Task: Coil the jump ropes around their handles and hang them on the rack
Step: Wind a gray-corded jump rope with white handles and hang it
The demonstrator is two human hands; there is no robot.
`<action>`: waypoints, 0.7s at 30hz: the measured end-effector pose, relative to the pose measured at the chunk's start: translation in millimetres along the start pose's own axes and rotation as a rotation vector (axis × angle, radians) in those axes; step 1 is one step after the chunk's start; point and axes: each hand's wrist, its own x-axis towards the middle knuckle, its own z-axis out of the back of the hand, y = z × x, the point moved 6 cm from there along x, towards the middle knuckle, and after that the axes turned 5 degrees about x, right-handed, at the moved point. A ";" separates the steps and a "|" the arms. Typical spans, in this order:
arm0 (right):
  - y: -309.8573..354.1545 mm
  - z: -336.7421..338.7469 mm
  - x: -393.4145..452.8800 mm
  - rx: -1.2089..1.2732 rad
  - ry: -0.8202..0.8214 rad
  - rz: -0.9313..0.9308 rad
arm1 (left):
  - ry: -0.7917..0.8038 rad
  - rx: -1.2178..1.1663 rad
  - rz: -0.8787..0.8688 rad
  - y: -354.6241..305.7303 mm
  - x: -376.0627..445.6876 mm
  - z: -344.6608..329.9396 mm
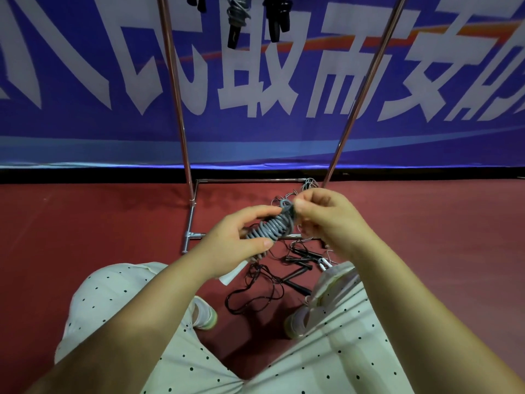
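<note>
L hand grip clenched round grey coiled jump rope bundle; R hand pinches its top loop. Loose black ropes on red floor.

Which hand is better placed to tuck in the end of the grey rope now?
Probably the right hand: it pinches the loop at the top of the grey rope coil, while the left hand grips the coil's lower part.
</note>
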 end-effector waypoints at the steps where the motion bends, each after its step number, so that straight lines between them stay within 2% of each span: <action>1: -0.4 2.8 2.0 0.039 0.014 -0.051 | 0.007 0.014 -0.004 -1.2 0.8 -1.2; 7: 11.6 14.3 8.0 -0.225 0.074 -0.203 | 0.083 0.212 -0.034 -14.8 8.9 -2.5; 13: 25.2 16.6 12.5 -0.431 0.120 -0.117 | 0.129 0.262 -0.043 -14.4 13.3 -5.9; 19: 39.3 15.6 13.3 -0.360 -0.077 0.055 | 0.146 0.267 -0.157 -30.8 18.2 -5.4; 21: 48.9 18.1 17.3 -0.274 -0.187 0.133 | 0.130 0.205 -0.129 -39.5 26.7 -4.3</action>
